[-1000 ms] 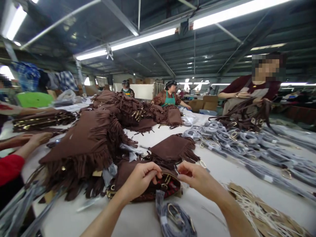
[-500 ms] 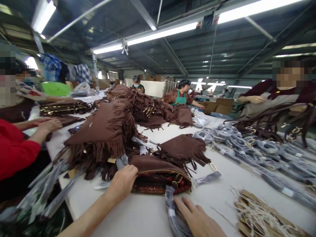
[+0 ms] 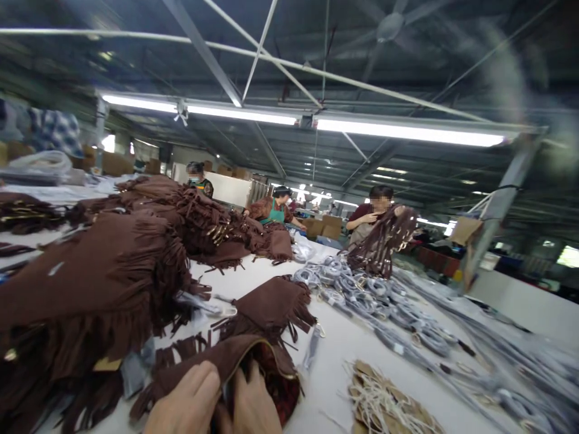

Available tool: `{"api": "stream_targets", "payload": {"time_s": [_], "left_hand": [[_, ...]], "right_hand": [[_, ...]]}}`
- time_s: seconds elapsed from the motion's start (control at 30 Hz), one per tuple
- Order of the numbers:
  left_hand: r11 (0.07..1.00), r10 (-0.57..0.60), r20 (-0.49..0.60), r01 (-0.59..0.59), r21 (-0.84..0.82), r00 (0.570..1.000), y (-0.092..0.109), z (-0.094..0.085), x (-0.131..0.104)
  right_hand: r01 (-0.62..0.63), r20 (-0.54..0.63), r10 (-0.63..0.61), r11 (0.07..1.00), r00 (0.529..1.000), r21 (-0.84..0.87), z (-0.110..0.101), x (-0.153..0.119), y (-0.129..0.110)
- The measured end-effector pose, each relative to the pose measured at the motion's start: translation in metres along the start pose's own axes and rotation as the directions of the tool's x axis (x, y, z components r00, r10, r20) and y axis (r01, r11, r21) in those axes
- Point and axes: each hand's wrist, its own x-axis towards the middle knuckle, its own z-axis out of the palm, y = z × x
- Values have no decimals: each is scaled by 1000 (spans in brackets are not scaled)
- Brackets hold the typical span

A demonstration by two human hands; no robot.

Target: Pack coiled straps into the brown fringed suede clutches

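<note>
Hands cut off at the lower edge, whole view smeared

The left hand (image 3: pixel 183 402) and right hand (image 3: pixel 253 407) run off the bottom edge, their fingertips buried in the brown bag (image 3: pixel 235 361); the grip cannot be told. The tag pile (image 3: pixel 389 404) is cropped and blurred.

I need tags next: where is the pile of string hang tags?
In the head view, the pile of string hang tags lies on the white table at lower right, right of the brown bag both hands hold open.
</note>
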Motion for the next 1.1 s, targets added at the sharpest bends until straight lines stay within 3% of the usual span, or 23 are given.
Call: {"api": "stream_targets", "payload": {"time_s": [0.07,0.13,0.23,0.33,0.43,0.5,0.57,0.63,0.7,0.73,0.77,0.83,0.87,0.9,0.93,0.97,1.03,1.1], "left_hand": [[989,-137,104,142,-41,985,-4,-7,-1],[952,-280,200,299,-70,939,-8,-16,-1],[921,-361,235,385,-61,902,-6,-24,-2],[956,-263,252,286,-58,931,7,-19,-8],[960,-227,270,262,-99,936,16,-11,-13],[918,-326,271,372,-140,906,14,-10,-14],[839,-451,276,509,-193,849,7,-13,-12],[759,-534,285,600,-252,796,1,-17,-10],[701,-578,281,642,-310,766,-2,-21,-9],[681,-594,268,652,-335,758,-1,-21,-8],[665,-609,252,657,-355,752,0,-21,-8],[646,-627,236,665,-376,742,3,-20,-7],[644,-627,238,665,-378,742,5,-19,-6],[649,-620,241,661,-376,746,7,-18,-5],[660,-611,244,654,-370,753,8,-18,-4],[674,-602,242,646,-358,761,8,-18,-3],[701,-596,228,638,-320,770,4,-21,0],[721,-595,242,642,-260,766,-2,-26,2]], "right_hand": [[17,111,-14,999,994,-29,-7,2,-10],[80,274,-64,996,960,-47,-19,-2,-9],[193,389,-196,980,900,47,-30,-3,1],[197,311,-217,976,925,95,-30,4,-1],[143,271,-129,989,954,-33,-21,11,-20],[116,297,-84,989,951,-92,-15,9,-30],[120,323,-100,992,941,-44,-12,3,-29],[139,301,-167,984,939,112,-12,-5,-16],[103,197,-188,921,962,376,-12,-11,2],[36,157,-144,838,977,545,-12,-14,10],[-64,155,-69,692,986,719,-11,-15,16],[-289,284,58,222,957,931,-7,-18,22],[-374,374,65,-19,925,927,-4,-19,22],[-435,451,36,-200,892,878,-2,-20,20],[-489,510,-11,-308,860,816,0,-20,19],[-547,563,-67,-356,824,758,1,-20,18],[-655,653,-157,-386,741,650,0,-21,19],[-693,685,-201,-420,700,586,-6,-23,25]]}}
